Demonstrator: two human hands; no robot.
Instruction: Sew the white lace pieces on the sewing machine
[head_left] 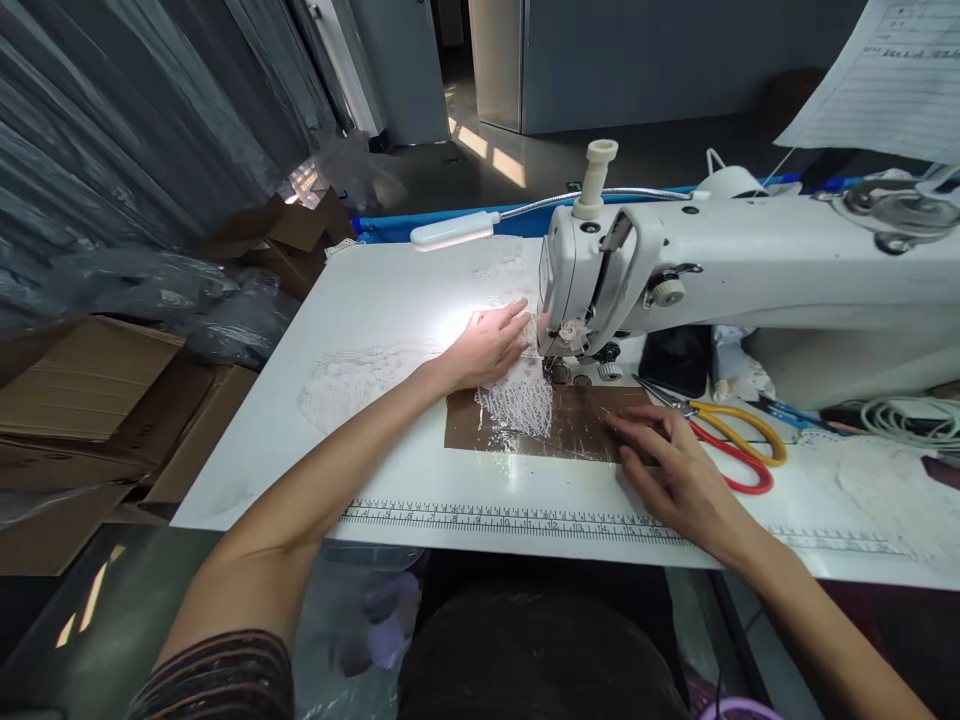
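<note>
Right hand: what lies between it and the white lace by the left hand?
The head view shows brown strip between the right hand and the lace.

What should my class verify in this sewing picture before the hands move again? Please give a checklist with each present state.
1. Left hand flat on the white lace: ok.
2. Right hand free of tools: ok, fingertips at the right end of the brown sheet.
3. Scissors well away from the right hand: not ok, they lie close beside it.
4. Lamp lit: ok, a bright glow falls on the table.
5. Sewing machine threaded: cannot tell, too small to see.
</note>
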